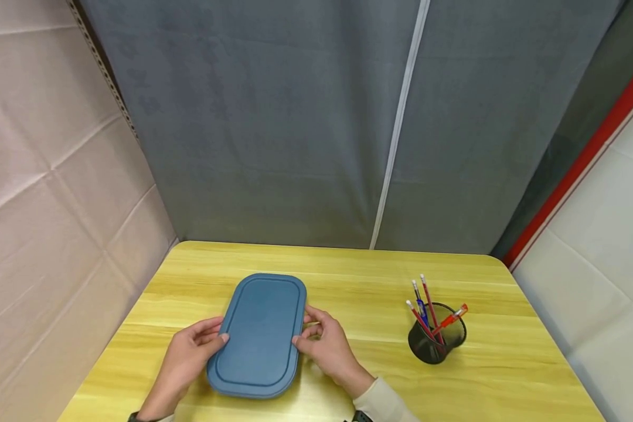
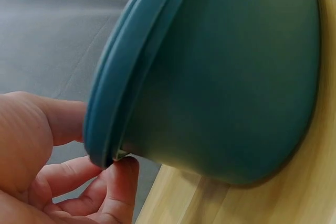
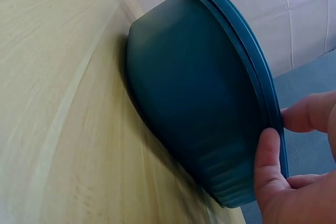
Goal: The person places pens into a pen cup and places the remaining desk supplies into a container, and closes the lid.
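A blue lidded box (image 1: 258, 334), oblong with rounded corners, sits on the table left of the middle. Its lid has a raised inner border, and the side wall narrows toward the base. My left hand (image 1: 187, 354) pinches the lid's left rim, thumb on top and fingertips (image 2: 122, 182) tucked under the edge. On the right side, my right hand (image 1: 329, 351) pinches the same rim with the thumb above and a finger (image 3: 269, 153) against its underside. In both wrist views the lid lies flush on the box (image 3: 184, 87). The inside is hidden.
A black mesh pen cup (image 1: 427, 349) with several pencils and pens stands to the right on the wood-patterned table (image 1: 506, 375). A grey curtain (image 1: 274, 146) hangs behind the table's back edge. Pale cloth walls (image 1: 58, 205) flank it on both sides.
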A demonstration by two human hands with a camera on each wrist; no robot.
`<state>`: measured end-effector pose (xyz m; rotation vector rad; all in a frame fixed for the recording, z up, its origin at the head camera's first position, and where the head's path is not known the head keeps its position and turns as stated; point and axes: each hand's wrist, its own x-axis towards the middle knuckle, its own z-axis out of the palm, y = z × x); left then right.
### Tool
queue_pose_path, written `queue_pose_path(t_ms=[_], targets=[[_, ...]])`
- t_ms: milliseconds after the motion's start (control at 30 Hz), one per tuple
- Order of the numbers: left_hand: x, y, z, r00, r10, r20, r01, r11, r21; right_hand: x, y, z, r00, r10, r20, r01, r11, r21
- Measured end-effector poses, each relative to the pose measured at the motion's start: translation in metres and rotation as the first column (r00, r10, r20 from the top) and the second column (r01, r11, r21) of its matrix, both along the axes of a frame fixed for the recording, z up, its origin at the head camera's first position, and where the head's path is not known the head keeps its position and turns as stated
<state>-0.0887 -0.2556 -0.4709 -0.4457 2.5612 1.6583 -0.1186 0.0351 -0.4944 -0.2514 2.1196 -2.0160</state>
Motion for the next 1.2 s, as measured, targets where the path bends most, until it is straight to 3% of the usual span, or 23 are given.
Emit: queue_pose_path(t_ms=[867, 1200], targets=[[0.002, -0.004, -0.012, 1.000, -0.004, 0.020, 0.003, 0.999, 0.043, 0.000, 0.001, -0.006, 0.999, 0.030, 0.033, -0.029, 0.999, -0.044], [-0.002, -0.003, -0.011, 1.000, -0.028, 0.011, 0.028, 0.999, 0.021, -0.001, 0.005, -0.003, 0.999, 0.027, 0.020, -0.027, 1.000, 0.006]])
